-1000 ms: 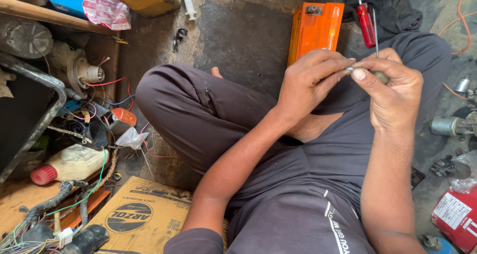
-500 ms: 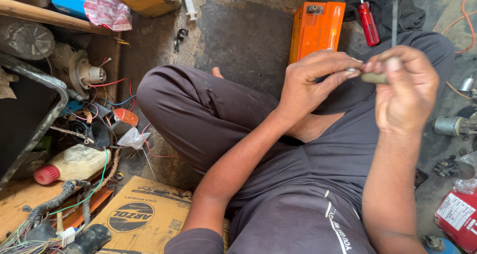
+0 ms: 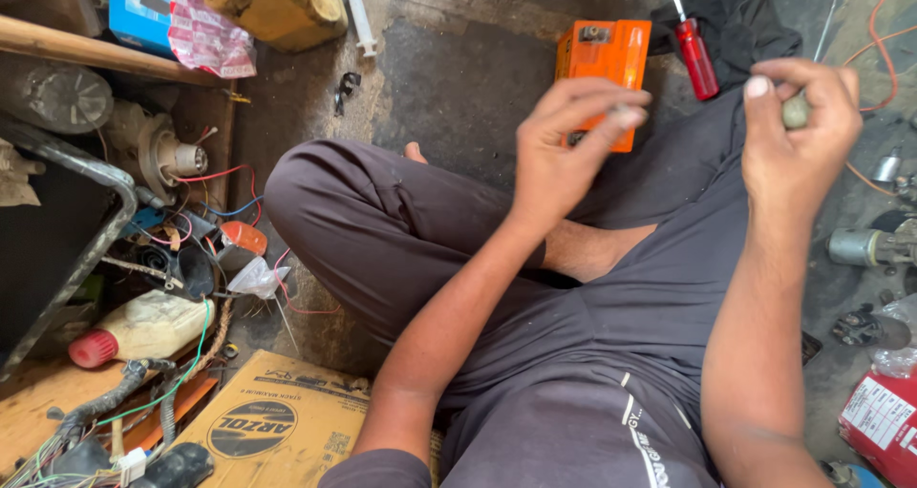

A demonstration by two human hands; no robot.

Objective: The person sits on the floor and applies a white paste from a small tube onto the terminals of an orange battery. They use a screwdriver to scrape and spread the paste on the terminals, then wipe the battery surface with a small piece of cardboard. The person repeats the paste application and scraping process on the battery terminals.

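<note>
My right hand (image 3: 798,130) gripped a thin tool's grey handle (image 3: 795,112). My left hand (image 3: 564,144) pinched a small grey piece (image 3: 623,116) above the orange box (image 3: 604,63).

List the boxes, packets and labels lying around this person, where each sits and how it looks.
Cardboard box: bottom left, flat, tan, round dark emblem.
Blue box: top left, upright.
Printed packet: beside it, pink and white.
Orange box: floor, top centre, rectangular.
Red container: bottom right, white label.

One head-worn camera looks steeply down, close over the person's crossed legs (image 3: 430,249)
</note>
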